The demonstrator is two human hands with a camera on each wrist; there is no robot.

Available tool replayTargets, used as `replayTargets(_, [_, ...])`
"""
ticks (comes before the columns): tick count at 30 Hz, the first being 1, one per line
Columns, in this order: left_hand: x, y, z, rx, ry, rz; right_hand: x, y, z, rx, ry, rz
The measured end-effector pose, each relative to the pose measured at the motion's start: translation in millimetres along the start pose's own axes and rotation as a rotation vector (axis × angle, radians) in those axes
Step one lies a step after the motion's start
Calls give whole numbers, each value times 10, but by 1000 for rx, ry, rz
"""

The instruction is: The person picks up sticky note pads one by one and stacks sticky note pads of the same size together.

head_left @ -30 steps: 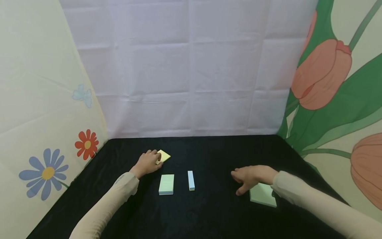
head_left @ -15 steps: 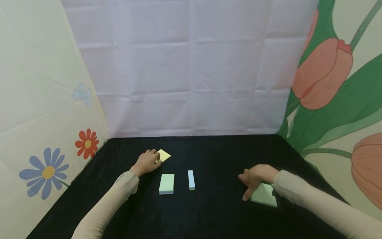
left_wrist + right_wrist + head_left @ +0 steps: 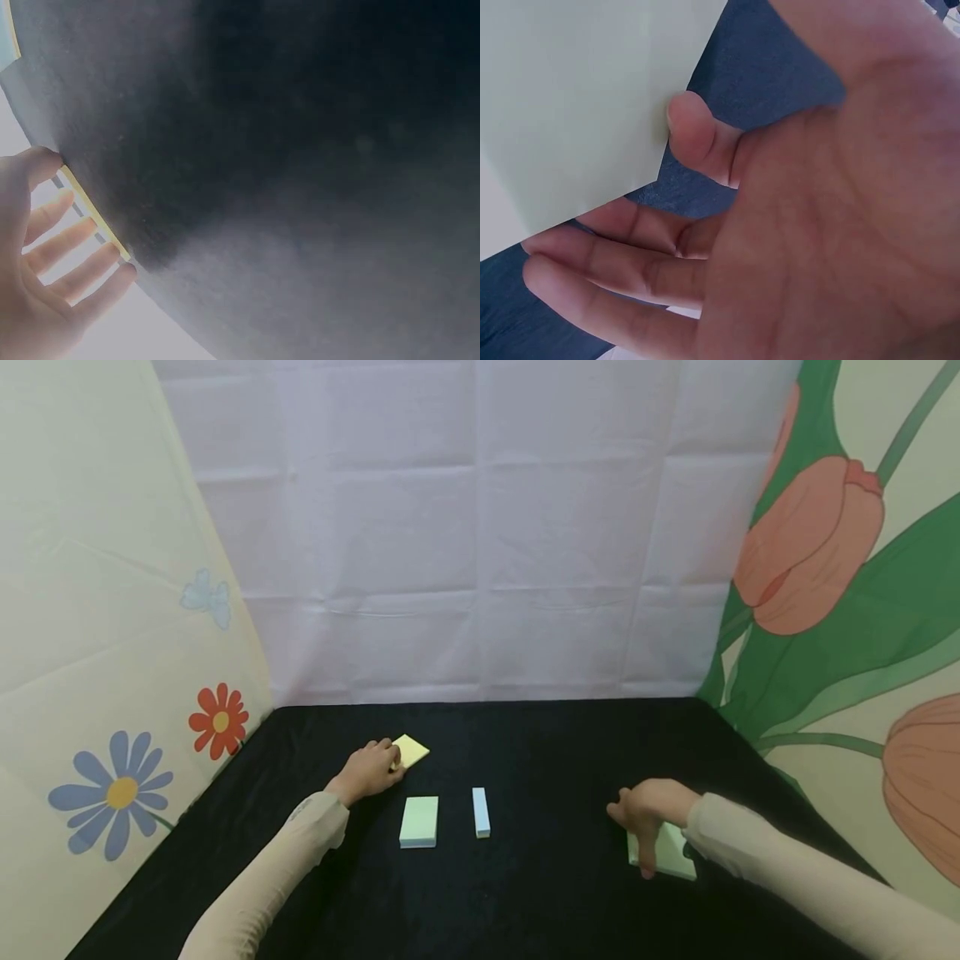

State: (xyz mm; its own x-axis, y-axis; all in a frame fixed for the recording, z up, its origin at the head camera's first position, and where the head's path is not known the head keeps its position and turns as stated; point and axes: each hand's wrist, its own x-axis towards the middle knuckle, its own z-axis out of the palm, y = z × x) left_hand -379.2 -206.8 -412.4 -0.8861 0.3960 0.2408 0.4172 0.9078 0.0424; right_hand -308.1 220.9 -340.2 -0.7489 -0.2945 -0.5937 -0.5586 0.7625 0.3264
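Note:
My left hand (image 3: 367, 770) holds the near-left side of a yellow sticky-note pad (image 3: 412, 752) at the back left of the table. From the left wrist, the thumb is at one end of the pad's thin edge (image 3: 94, 214) and the fingers lie along it. Over a pale green sticky-note pad (image 3: 675, 853) at the right is my right hand (image 3: 651, 806), partly hiding it. In the right wrist view, the thumb (image 3: 692, 135) meets one edge of this green pad (image 3: 577, 97), while the bent fingers reach its other edge, pinching it around a corner.
A thick green-topped block of notes (image 3: 418, 818) with a bluish lower side lies in front of my left hand. To its right is a narrow light-blue strip pad (image 3: 481, 812). Black cloth (image 3: 540, 893) covers the table; a white sheet (image 3: 480, 527) hangs behind.
My right hand has shifted right and back over the green pad, its thumb swinging down across it and the fingers drawing in. My left hand stays almost still at the yellow pad.

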Motion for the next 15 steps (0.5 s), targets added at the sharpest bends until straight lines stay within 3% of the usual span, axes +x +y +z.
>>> replayTargets(7, [5,-20,-9,-36,2,5,-1,1,-2,32,-16,14])
replayTargets(15, [-37,-25,-43,-55,20,62,8,-3,14,48,-52,10])
